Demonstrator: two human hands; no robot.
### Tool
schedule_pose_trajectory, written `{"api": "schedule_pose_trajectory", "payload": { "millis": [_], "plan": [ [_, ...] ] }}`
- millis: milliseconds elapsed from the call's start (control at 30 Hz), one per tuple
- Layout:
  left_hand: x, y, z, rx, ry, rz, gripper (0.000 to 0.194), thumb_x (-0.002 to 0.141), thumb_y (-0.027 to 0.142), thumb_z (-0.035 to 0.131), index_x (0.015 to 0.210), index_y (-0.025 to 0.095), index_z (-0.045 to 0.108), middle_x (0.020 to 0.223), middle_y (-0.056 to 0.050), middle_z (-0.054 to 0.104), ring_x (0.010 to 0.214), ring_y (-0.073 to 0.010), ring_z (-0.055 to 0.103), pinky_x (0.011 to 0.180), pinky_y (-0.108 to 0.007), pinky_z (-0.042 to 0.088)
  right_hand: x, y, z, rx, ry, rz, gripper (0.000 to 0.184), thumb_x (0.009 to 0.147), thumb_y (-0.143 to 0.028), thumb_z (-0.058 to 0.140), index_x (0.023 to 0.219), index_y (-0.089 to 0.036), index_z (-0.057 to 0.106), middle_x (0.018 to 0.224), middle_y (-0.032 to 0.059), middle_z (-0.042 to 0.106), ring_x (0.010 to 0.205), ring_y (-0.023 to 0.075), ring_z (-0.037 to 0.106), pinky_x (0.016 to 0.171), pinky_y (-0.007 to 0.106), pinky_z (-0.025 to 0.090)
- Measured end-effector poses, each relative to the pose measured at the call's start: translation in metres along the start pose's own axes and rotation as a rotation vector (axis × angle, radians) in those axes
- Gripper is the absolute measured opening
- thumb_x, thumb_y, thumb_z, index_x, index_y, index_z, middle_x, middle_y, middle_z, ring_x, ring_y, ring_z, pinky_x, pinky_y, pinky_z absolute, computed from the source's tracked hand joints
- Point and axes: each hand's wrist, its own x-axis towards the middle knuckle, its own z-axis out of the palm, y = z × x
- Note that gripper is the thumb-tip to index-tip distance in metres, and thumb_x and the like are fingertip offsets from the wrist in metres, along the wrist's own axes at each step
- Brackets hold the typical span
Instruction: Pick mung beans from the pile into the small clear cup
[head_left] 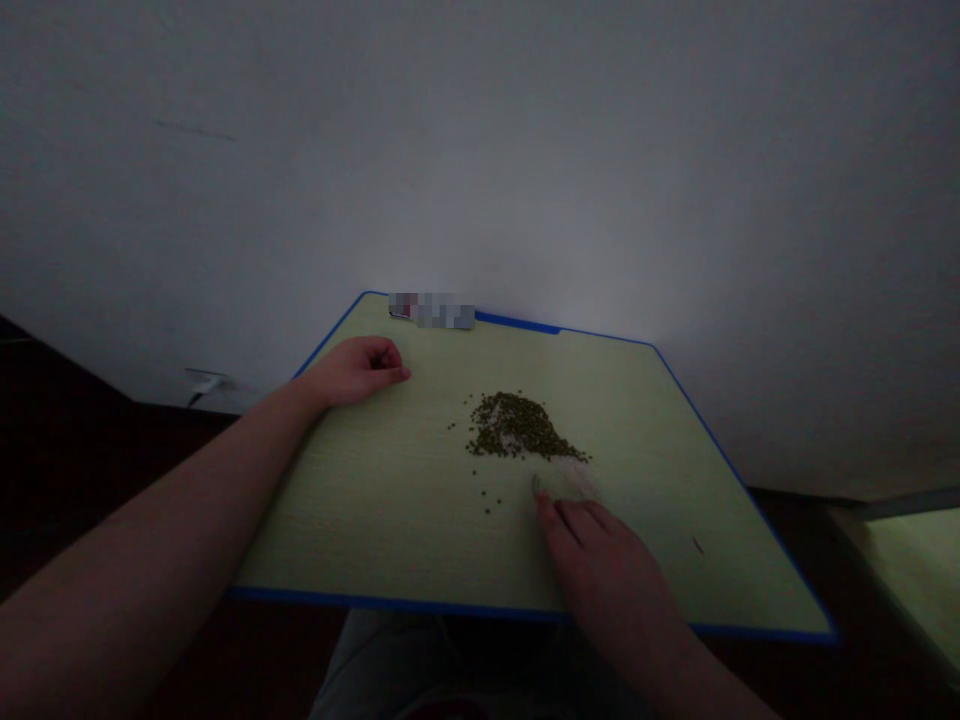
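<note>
A heap of small green beans (pixel 517 425), which look like mung beans, lies in the middle of the table, with pale grains or powder (pixel 576 475) at its lower right edge. My right hand (pixel 604 560) is just in front of the heap, its fingers drawn together. A small greyish piece (pixel 535 485) shows at its fingertip, too dim to identify. Left of the heap, my left hand (pixel 364 370) rests on the tabletop with curled fingers and the thumb pointing right. Nothing is visible in it. Several stray beans (pixel 487 511) are scattered between the heap and the near edge.
The pale table (pixel 360 520) has a blue rim and stands against a white wall (pixel 570 180). At its far left edge lies a flat, blurred-out object (pixel 442 311). A thin dark sliver (pixel 697 545) is on the right. A plug (pixel 208 383) sits low on the wall.
</note>
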Motion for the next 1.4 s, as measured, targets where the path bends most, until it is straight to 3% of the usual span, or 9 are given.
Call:
{"api": "schedule_pose_trajectory", "payload": {
  "millis": [133, 300, 633, 1067, 1400],
  "plan": [
    [0.000, 0.001, 0.000, -0.005, 0.007, 0.013, 0.027, 0.071, 0.044, 0.064, 0.072, 0.018, 0.056, 0.064, 0.002, 0.053, 0.059, -0.0113, 0.048, 0.058, -0.025, 0.039, 0.015, -0.009, -0.007, 0.028, -0.019, -0.037, 0.051, 0.076, 0.004, 0.049, 0.125, -0.007, 0.059, 0.095, 0.0137, 0.070, 0.083, 0.0226, 0.064, 0.070, 0.033, 0.055],
    [-0.002, 0.005, 0.000, -0.007, -0.002, 0.000, 0.027, 0.072, 0.044, 0.064, 0.072, 0.018, 0.057, 0.064, 0.002, 0.053, 0.058, -0.0105, 0.047, 0.057, -0.025, 0.039, 0.031, -0.019, -0.011, 0.063, -0.076, 0.022, 0.048, 0.079, 0.004, 0.050, 0.126, -0.005, 0.058, 0.098, 0.0158, 0.069, 0.085, 0.0246, 0.064, 0.069, 0.035, 0.056],
    [-0.002, 0.006, -0.001, 0.024, -0.001, -0.004, 0.028, 0.071, 0.045, 0.064, 0.072, 0.018, 0.057, 0.064, 0.001, 0.054, 0.059, -0.0115, 0.048, 0.058, -0.026, 0.039, 0.027, -0.010, -0.010, 0.048, -0.152, 0.110, 0.050, 0.079, 0.004, 0.049, 0.128, -0.004, 0.058, 0.103, 0.0178, 0.070, 0.091, 0.0270, 0.065, 0.077, 0.038, 0.057],
    [-0.002, 0.001, -0.001, 0.024, -0.002, 0.009, 0.028, 0.073, 0.045, 0.064, 0.074, 0.018, 0.057, 0.065, 0.001, 0.054, 0.059, -0.0111, 0.048, 0.057, -0.025, 0.039, 0.026, 0.008, 0.003, 0.090, -0.040, 0.075, 0.048, 0.083, -0.001, 0.046, 0.129, -0.008, 0.059, 0.104, 0.0135, 0.071, 0.093, 0.0235, 0.064, 0.083, 0.036, 0.054],
    [-0.001, 0.003, -0.001, -0.005, -0.003, 0.002, 0.028, 0.071, 0.044, 0.065, 0.072, 0.018, 0.056, 0.064, 0.002, 0.053, 0.059, -0.0111, 0.047, 0.056, -0.025, 0.038, 0.017, 0.002, 0.002, 0.071, -0.041, 0.015, 0.052, 0.080, 0.001, 0.049, 0.130, -0.008, 0.058, 0.103, 0.0141, 0.070, 0.089, 0.0233, 0.064, 0.078, 0.035, 0.055]
  ]
}}
